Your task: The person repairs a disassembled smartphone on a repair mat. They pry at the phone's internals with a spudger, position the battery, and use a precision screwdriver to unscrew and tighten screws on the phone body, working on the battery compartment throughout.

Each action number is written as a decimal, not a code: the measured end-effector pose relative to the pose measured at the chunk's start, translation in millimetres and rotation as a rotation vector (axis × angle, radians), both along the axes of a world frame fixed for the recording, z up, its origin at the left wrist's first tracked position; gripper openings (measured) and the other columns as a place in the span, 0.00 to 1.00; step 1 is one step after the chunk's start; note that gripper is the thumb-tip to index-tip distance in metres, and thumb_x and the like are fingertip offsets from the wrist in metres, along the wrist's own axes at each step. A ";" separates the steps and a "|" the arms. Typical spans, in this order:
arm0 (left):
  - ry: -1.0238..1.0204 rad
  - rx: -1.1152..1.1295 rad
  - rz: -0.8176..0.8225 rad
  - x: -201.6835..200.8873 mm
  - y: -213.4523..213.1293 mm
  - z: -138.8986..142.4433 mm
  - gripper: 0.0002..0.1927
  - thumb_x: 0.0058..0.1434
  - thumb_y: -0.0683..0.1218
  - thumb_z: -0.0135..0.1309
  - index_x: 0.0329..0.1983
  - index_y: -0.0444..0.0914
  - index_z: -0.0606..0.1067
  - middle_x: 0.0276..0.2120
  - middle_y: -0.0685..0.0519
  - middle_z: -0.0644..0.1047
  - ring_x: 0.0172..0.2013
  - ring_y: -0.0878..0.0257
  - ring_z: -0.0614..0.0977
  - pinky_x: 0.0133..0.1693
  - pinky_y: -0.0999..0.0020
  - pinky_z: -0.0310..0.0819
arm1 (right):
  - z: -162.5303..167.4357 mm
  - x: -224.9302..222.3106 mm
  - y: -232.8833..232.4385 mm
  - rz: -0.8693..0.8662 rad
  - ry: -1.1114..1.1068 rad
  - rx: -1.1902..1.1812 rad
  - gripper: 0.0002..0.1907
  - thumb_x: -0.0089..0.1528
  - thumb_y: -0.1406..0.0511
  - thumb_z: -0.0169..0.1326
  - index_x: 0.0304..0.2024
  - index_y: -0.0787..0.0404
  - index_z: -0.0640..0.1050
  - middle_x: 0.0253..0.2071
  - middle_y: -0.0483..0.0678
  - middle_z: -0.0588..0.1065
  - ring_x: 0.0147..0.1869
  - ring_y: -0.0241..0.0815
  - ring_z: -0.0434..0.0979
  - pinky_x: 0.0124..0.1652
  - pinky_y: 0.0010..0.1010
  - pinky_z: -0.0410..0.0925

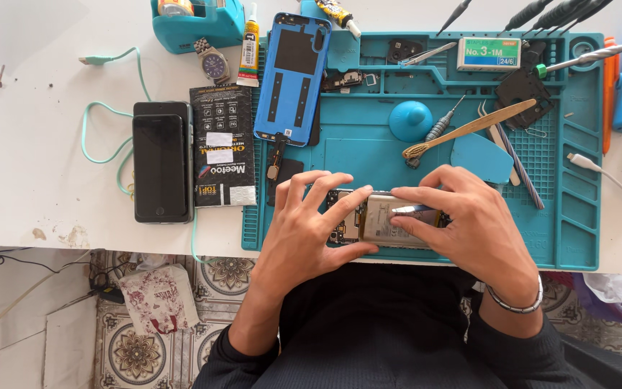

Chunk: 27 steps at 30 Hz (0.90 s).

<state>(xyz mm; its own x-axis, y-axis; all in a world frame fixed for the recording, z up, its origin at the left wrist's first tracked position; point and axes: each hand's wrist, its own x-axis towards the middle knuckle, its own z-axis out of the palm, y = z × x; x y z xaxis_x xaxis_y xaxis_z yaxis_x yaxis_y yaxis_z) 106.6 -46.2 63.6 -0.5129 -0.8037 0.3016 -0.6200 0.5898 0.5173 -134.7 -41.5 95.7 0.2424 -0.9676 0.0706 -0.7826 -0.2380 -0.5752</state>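
dark sleeves (368, 338) fill the near edge of the head view, and from them we see both hands reach onto the teal work mat (577, 216), which we take as our landmark. at the mat's near edge, about midway along it, lies an opened phone (379, 220) with its back off, circuit parts showing on its left end and a pale battery over its middle. the left hand (304, 230) is curled around the phone's left end, thumb under the near side and fingers spread over the top, gripping it. the right hand (469, 223) closes over the phone's right end and pinches a thin metal tool (412, 209) flat against the battery; a silver bracelet (516, 302) sits on that wrist.

on the mat's far left part a blue phone back cover (293, 79) lies inside-up. near the mat's middle rests a teal suction cup (410, 119), and just right of it a tan spudger (469, 128) lies slantwise, with tweezers (494, 133) beside it. a small labelled box (489, 53) sits in the mat's far tray.

off the mat's left edge, on the white bench (30, 166), we see a dark packet (222, 144), then a black phone (160, 162) stacked on another, a wristwatch (214, 63) and a glue tube (250, 47) farther back.
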 end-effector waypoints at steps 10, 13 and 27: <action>-0.034 0.011 0.009 -2.4 -4.0 0.2 0.36 0.51 0.66 0.66 0.58 0.44 0.79 0.62 0.50 0.70 0.61 0.50 0.68 0.60 0.52 0.59 | -1.1 -13.0 2.9 0.034 0.036 -0.099 0.21 0.48 0.56 0.70 0.43 0.54 0.86 0.39 0.44 0.76 0.38 0.43 0.71 0.37 0.35 0.67; -0.036 0.020 0.010 -2.6 -4.6 -0.3 0.36 0.51 0.67 0.66 0.58 0.45 0.79 0.62 0.51 0.71 0.61 0.50 0.68 0.59 0.53 0.60 | -4.2 -15.7 3.7 0.033 0.034 -0.109 0.23 0.46 0.55 0.71 0.42 0.53 0.86 0.40 0.43 0.76 0.37 0.42 0.69 0.36 0.34 0.66; 0.070 -0.111 0.112 3.7 0.6 -4.2 0.20 0.54 0.63 0.68 0.40 0.46 0.83 0.55 0.55 0.76 0.56 0.53 0.72 0.55 0.56 0.65 | -19.0 -16.5 -2.7 0.067 -0.019 -0.147 0.24 0.42 0.56 0.72 0.42 0.50 0.87 0.39 0.43 0.75 0.35 0.40 0.67 0.33 0.31 0.66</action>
<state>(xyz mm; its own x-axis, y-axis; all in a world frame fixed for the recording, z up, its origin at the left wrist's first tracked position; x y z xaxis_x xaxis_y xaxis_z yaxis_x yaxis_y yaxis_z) 110.4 -45.6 59.4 -0.3966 -0.8146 0.4233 -0.6500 0.5747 0.4971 -151.1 -44.1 76.6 0.3032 -0.9284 0.2150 -0.7516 -0.3717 -0.5449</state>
